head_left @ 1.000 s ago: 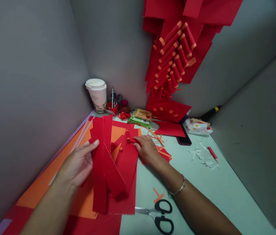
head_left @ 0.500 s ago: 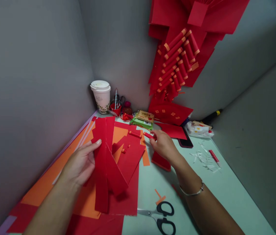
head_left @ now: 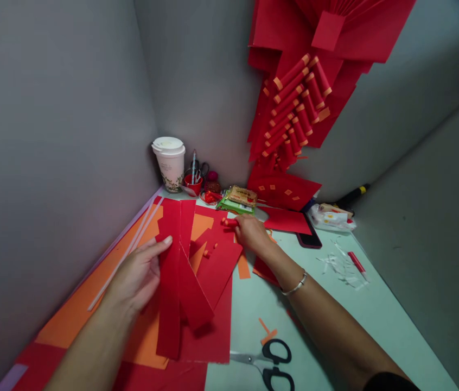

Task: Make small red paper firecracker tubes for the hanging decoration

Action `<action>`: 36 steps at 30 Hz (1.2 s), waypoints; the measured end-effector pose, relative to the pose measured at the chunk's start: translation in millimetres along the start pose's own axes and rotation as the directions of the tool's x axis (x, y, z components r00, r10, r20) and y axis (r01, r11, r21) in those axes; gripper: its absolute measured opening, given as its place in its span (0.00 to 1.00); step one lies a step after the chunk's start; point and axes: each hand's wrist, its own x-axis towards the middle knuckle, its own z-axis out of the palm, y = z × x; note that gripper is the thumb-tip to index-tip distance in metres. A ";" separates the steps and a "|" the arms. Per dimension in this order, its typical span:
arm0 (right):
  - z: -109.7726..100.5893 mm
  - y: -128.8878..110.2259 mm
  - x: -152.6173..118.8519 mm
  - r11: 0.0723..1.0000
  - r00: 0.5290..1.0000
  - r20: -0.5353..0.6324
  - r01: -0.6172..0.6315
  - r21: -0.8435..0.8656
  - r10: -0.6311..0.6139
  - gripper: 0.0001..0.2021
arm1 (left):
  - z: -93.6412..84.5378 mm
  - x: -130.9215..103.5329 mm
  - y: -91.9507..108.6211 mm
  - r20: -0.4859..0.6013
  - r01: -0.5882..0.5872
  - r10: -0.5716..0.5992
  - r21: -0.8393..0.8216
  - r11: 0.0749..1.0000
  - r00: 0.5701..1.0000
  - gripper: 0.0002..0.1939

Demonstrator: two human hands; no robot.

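Note:
My left hand (head_left: 142, 271) is closed on red paper strips (head_left: 169, 304), thumb on top, holding them tilted over a pile of paper. The strips overlap and spread apart toward the bottom. My right hand (head_left: 252, 233) reaches across to the far part of the pile, its fingers pinched on a small red paper roll (head_left: 231, 223) with orange ends. Another roll seems to lie against it; the fingertips partly hide both. Between the hands, a red paper sheet (head_left: 222, 266) and a small roll piece (head_left: 208, 253) rest on the pile.
Black-handled scissors (head_left: 276, 352) lie at the front beside orange paper scraps (head_left: 268, 332). At the back stand a lidded paper cup (head_left: 171, 165) and a red pen holder (head_left: 192, 185). A phone (head_left: 310, 239), white shreds (head_left: 345, 266) and a red firecracker-style paper decoration (head_left: 300, 108) are to the right.
My right hand has moved left with the paper roll, up to the other roll that lay on the pile. The left hand keeps hold of the strips, nearly still.

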 end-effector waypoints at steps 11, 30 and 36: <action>-27.0 55.1 -7.0 0.944 0.948 -0.050 -0.317 -0.094 0.314 0.12 | -1.0 2.1 -0.5 0.035 -0.063 0.061 0.044 0.997 0.998 0.09; -52.9 43.0 -20.0 0.954 0.955 -0.056 -0.285 0.094 0.291 0.20 | -2.7 6.3 -1.2 -0.006 -0.054 0.054 0.022 0.998 0.999 0.11; -30.7 -27.3 -32.6 0.950 0.998 0.063 0.008 0.314 -0.029 0.12 | -4.5 8.2 -3.8 -0.010 -0.049 0.049 0.041 0.998 0.999 0.10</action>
